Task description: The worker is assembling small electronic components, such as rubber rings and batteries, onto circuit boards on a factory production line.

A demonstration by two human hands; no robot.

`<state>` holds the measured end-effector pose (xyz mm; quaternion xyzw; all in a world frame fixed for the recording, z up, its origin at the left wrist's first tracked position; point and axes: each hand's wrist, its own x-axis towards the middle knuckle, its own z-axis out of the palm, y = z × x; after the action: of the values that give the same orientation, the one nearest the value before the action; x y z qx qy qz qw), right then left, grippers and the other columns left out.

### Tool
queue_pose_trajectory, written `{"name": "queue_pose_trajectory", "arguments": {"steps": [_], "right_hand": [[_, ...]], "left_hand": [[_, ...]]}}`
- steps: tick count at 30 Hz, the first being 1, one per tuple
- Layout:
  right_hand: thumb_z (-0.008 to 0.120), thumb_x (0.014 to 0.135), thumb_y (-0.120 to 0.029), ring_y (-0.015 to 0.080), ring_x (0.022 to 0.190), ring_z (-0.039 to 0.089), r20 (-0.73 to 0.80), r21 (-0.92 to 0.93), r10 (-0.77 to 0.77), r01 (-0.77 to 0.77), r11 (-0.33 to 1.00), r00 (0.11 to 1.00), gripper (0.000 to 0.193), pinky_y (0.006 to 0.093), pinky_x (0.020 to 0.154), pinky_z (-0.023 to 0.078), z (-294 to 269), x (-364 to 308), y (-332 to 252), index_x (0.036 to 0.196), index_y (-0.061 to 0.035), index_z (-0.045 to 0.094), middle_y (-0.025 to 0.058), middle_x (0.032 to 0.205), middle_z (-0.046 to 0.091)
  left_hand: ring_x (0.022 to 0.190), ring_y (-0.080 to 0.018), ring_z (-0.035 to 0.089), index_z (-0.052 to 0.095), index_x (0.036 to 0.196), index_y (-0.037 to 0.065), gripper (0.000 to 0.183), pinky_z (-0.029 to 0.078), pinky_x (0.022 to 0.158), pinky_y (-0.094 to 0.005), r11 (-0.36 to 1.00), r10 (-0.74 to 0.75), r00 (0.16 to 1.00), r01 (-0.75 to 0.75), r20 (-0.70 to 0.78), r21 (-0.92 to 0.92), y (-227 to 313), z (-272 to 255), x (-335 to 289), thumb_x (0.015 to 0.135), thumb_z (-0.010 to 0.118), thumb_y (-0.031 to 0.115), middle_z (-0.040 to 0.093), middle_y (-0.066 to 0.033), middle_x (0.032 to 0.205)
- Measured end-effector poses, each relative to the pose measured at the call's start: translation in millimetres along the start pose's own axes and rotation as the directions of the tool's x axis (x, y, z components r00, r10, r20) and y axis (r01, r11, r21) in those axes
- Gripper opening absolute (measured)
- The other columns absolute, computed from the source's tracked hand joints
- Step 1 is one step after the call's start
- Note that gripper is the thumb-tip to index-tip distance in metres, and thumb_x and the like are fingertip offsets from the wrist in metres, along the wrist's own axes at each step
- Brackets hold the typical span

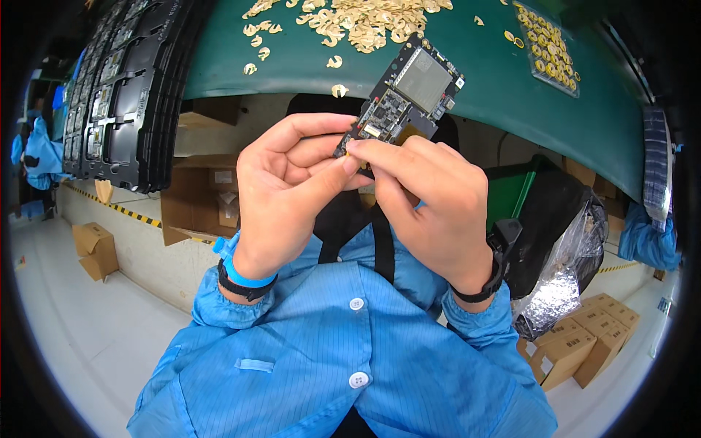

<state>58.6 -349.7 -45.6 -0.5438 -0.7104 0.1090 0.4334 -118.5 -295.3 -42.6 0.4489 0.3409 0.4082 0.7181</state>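
A dark circuit board [425, 79] with a large silver shield and small parts is held tilted in front of my chest, its upper end over the green table edge. My left hand [281, 175] is closed on the board's lower left corner, thumb and fingers pinching it. My right hand [438, 193] is closed at the same lower end, its index fingertip pressed on the board beside the left thumb. Whether a small piece sits under those fingertips is hidden. Just left of the board, a lone cream round sticker [340, 90] lies at the table's edge.
Loose cream pieces [372, 22] are heaped on the green table [467, 36]. A clear tray [546, 47] of round yellow-rimmed parts lies at the right. Stacked black trays [135, 95] stand at the left. Below are an open carton [193, 193], a plastic bag [558, 270] and boxes [584, 339].
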Motion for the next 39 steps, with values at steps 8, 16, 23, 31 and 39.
{"name": "queue_pose_trajectory", "arguments": {"steps": [8,16,23,31,39], "right_hand": [[0.072,0.078,-0.003,0.0216,0.066,0.063,0.043,-0.019,0.000,0.001,1.000,0.999,0.031,0.0346,0.059,0.044,-4.7,0.9,-1.0,0.109,-0.0097,0.074,0.0021,0.079,0.065],[0.077,0.091,-0.002,0.0063,0.072,0.062,-0.194,0.416,0.487,-0.378,0.827,0.852,0.032,0.0208,0.060,0.047,0.9,1.4,22.4,0.119,0.0046,0.062,0.0061,0.090,0.067],[0.071,0.098,-0.011,0.0050,0.058,0.057,0.085,0.463,0.561,-0.532,0.709,0.823,0.014,0.0212,0.052,0.044,-43.3,98.0,94.9,0.103,0.0004,0.066,0.0006,0.074,0.064],[0.071,0.098,-0.017,0.0099,0.060,0.055,-0.005,0.288,0.650,-0.621,0.729,0.760,0.020,0.0277,0.053,0.046,-70.4,297.0,324.2,0.105,0.0021,0.074,0.0007,0.076,0.064],[0.073,0.087,-0.041,0.0396,0.113,0.069,-0.205,-0.413,0.262,-0.326,0.850,0.943,0.054,0.0487,0.100,0.052,0.7,327.4,333.0,0.121,0.0008,0.073,0.0250,0.119,0.072]], "left_hand": [[0.101,-0.0234,0.074,0.058,0.125,-0.009,0.032,0.065,0.089,-0.0369,0.997,-0.026,1.000,0.026,0.006,-0.066,-4.8,-0.6,-1.3,0.094,0.064,-0.009,0.073,-0.0206,0.113],[0.101,-0.0217,0.074,0.058,0.126,-0.008,0.030,0.066,0.085,-0.0335,0.986,-0.002,1.000,-0.001,-0.017,-0.166,-9.5,7.7,28.5,0.096,0.063,-0.009,0.073,-0.0197,0.115],[0.119,-0.0249,0.068,0.056,0.133,-0.010,0.037,0.055,0.104,-0.0354,0.978,0.181,0.984,-0.179,-0.003,0.108,1.8,0.8,81.4,0.097,0.064,-0.007,0.068,-0.0197,0.128],[0.120,-0.0238,0.068,0.061,0.124,-0.008,0.026,0.053,0.106,-0.0348,0.844,0.499,0.832,-0.403,-0.242,0.354,-16.2,-60.2,148.2,0.098,0.055,-0.009,0.070,-0.0169,0.124],[0.118,-0.0261,0.068,0.058,0.122,-0.009,0.021,0.052,0.108,-0.0394,0.875,0.464,0.842,-0.385,-0.275,0.294,-14.3,-61.4,152.0,0.102,0.052,-0.009,0.069,-0.0194,0.120]]}}
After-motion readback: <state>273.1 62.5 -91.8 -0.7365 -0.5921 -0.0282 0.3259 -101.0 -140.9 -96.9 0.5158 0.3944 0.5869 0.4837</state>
